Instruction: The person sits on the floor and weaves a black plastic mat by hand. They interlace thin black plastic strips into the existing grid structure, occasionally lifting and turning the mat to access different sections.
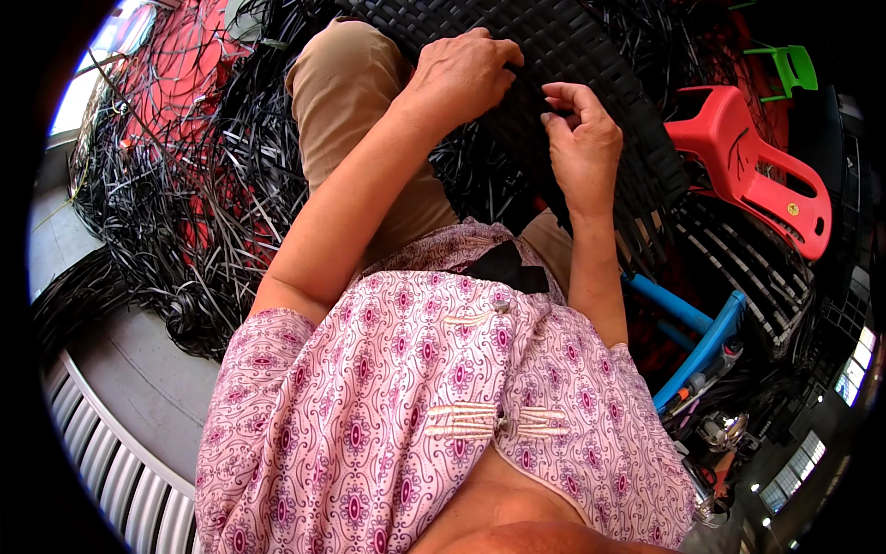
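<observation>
A dark woven panel [591, 51] of flat black strips lies across the upper middle, in front of my knees. My left hand [466, 76] is over its near left part, with fingers bent down and closed. Whatever they hold, possibly a black strip, does not stand out against the dark weave. To the right, my right hand [586, 143] is raised over the panel. Its thumb and index finger are apart, with the other fingers curled behind them, and I see nothing between them.
Loose black strips [175, 185] heap over red flooring at left. At right stand a red plastic chair [738, 152], a small green chair [794, 69] and a blue frame [701, 351] beside scattered tools. A ridged grey seat [120, 471] is at lower left.
</observation>
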Available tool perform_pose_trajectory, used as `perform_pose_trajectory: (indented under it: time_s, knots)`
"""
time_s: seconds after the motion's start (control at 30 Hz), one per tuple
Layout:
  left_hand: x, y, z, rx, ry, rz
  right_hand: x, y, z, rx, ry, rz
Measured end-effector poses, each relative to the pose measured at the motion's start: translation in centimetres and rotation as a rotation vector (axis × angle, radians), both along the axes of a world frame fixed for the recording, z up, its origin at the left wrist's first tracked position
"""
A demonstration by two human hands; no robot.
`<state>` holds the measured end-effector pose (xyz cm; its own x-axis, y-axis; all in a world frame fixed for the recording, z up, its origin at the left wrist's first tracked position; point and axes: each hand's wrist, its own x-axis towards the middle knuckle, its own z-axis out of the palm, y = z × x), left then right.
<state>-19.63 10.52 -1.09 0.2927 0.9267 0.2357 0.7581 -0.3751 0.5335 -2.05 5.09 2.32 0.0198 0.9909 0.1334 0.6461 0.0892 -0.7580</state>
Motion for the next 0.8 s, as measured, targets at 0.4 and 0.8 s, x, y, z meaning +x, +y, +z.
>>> perform_pose_trajectory:
  time_s: [0.4, 0.8]
  knots:
    - [-1.0, 1.4, -0.3, -0.145, -0.394, -0.08, -1.2, 0.4, -0.4, 0.148, -0.195, -0.037]
    - [-0.8, 0.7, -1.6, -0.198, -0.692, 0.044, -1.8, 0.8, 0.1, 0.154, -0.275, -0.027]
